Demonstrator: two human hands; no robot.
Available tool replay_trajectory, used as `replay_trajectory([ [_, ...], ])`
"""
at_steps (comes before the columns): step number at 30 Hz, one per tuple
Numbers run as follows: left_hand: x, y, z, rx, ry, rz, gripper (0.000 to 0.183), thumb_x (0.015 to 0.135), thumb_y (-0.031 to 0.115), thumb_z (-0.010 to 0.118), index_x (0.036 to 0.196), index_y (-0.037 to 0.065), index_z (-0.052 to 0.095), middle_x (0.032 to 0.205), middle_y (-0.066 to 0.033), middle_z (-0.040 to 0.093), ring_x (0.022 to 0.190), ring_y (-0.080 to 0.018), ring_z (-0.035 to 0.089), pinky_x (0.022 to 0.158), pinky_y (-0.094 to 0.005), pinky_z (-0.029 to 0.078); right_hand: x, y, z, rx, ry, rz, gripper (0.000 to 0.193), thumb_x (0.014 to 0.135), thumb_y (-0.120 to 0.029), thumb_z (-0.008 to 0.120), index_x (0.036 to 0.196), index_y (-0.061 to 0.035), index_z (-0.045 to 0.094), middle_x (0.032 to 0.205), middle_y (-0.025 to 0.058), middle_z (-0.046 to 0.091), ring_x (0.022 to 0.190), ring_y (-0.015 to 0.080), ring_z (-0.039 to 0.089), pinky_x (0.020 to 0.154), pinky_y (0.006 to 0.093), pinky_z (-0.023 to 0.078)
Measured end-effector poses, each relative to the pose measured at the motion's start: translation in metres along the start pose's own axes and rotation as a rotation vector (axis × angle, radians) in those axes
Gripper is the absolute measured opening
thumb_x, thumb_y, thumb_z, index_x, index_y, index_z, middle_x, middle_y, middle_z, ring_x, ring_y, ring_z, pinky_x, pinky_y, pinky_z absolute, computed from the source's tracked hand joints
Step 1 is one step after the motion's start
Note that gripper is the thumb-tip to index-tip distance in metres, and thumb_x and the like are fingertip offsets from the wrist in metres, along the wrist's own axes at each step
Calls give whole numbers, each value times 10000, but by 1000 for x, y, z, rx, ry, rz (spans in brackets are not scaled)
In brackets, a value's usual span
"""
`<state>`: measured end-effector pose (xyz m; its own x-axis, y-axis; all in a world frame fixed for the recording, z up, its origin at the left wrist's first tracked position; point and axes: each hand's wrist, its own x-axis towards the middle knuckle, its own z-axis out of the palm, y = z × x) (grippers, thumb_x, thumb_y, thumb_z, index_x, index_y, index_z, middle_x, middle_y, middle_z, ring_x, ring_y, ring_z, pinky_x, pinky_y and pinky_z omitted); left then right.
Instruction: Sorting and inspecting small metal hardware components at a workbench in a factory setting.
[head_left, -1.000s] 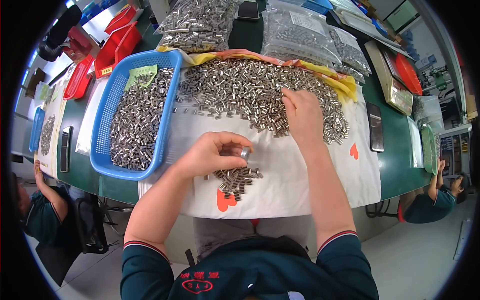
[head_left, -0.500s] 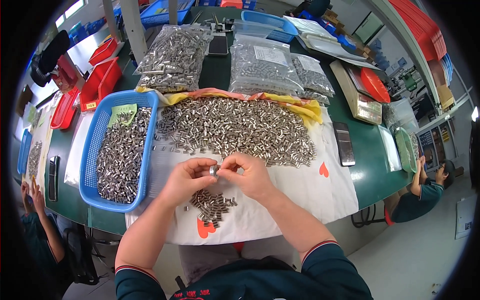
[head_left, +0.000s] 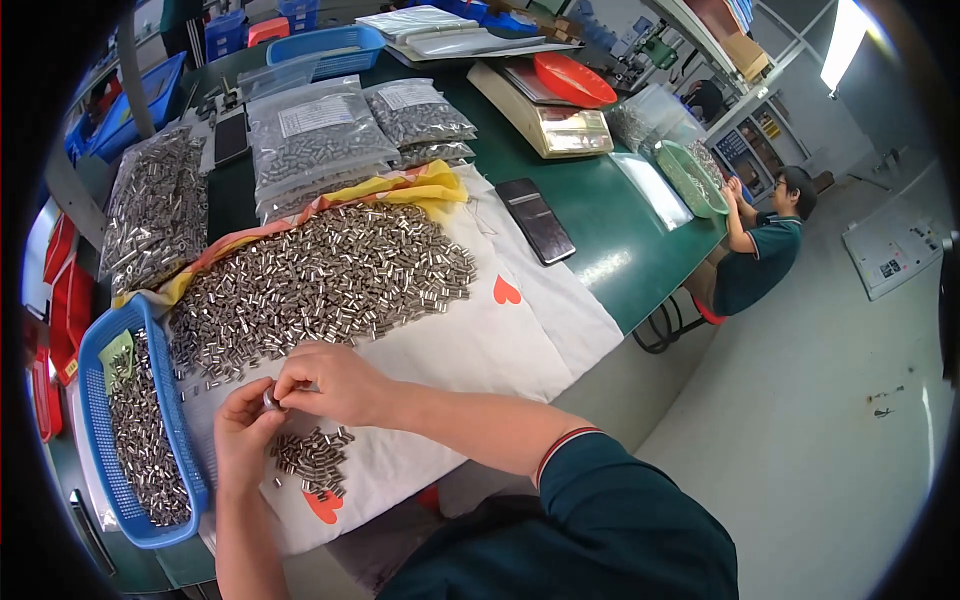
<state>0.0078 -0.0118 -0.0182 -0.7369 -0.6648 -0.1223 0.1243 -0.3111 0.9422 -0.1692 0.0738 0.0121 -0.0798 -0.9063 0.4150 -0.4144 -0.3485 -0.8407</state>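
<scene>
A white label (head_left: 312,113) is stuck on a big clear bag (head_left: 320,155) full of small grey metal bits. Another white label (head_left: 409,94) is on the smaller bag (head_left: 425,122) just beside it. Both have tiny marks on them, too small to make out. A piece of green paper (head_left: 118,362) sits in the blue basket (head_left: 95,390) with lots of shiny bits.

The left hand (head_left: 240,425) is curled up, and its thumb and fingers grip a little round metal ring (head_left: 271,398). The right hand (head_left: 335,383) has its thumb and finger pinched together right at the ring. I can't tell if a tiny piece is hidden between them.

The ring is up above the white cloth (head_left: 450,370), between the big pile (head_left: 330,275) of little metal tubes and a small pile (head_left: 312,458) of them. The cloth has red hearts on it and lies on the green tabletop (head_left: 600,270). A black phone (head_left: 537,220) is near the cloth's right side, dark screen up.
</scene>
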Motion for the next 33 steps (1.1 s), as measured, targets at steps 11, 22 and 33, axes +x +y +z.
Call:
replay_trajectory([
  [11,-2,-5,-2,48,31,-6,425,698,-74,656,1103,-35,533,966,-91,610,835,-144,593,748,-252,499,-6,1,2,-53,8,-32,67,701,-111,621,724,-52,598,715,67,578,749,253,546,705,353,429],
  [22,-7,20,21,171,-193,-148,382,700,-62,669,1067,-45,566,891,-34,606,787,-85,562,720,-214,467,0,-7,-30,-48,-311,332,178,670,-180,705,756,-61,604,695,57,609,644,139,590,593,263,459],
  [33,-10,31,18,384,-179,-153,319,734,2,675,1045,23,609,796,23,572,738,-36,535,682,-187,463,4,12,-22,-629,-107,-23,61,709,-121,633,756,-81,631,750,53,559,785,244,513,710,355,415],
])
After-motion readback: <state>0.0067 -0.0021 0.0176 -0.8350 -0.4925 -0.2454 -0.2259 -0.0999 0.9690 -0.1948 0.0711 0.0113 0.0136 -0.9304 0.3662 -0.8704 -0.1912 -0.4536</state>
